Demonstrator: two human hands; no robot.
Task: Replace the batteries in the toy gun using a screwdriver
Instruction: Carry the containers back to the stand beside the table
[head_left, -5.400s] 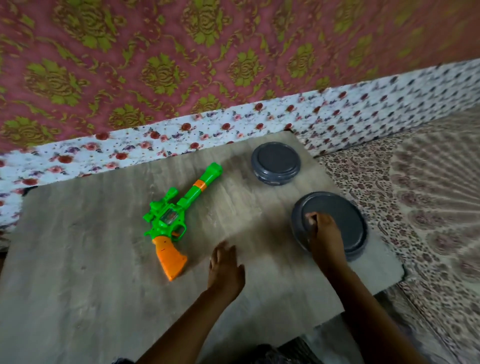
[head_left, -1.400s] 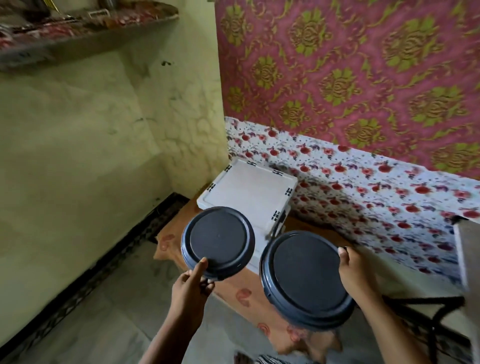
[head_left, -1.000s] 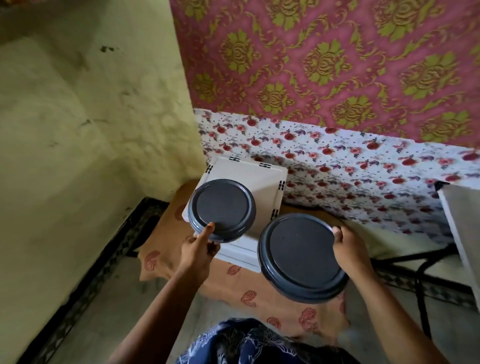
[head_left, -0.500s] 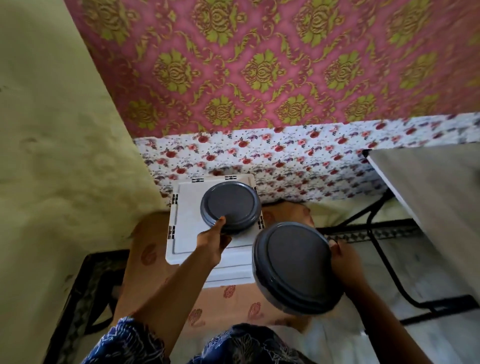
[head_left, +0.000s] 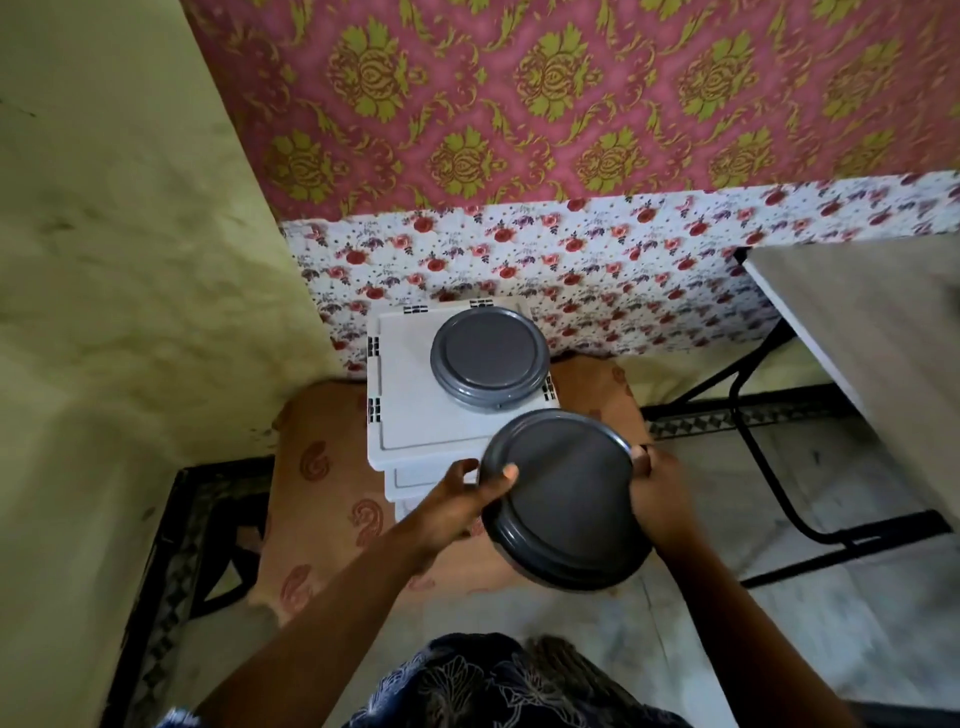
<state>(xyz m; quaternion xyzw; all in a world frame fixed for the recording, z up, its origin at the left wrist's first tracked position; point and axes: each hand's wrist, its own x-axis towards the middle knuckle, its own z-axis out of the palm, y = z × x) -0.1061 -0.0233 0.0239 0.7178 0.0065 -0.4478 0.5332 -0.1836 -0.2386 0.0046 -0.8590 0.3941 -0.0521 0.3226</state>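
Two hands hold one large round dark grey lidded container (head_left: 563, 499) over the floor.
The left hand (head_left: 457, 499) and right hand (head_left: 657, 486) grip its opposite rims; a smaller round grey container (head_left: 489, 357) rests on the white plastic box (head_left: 402, 395). The toy gun is out of view.

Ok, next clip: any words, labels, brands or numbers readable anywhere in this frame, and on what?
None can be read.
Large grey lidded container, held by both hands: plain lid, no label.
Small grey lidded container on the white box: plain, no label.
White box: only dark vent slots, no print.
Wall cloths: floral patterns only, no text.
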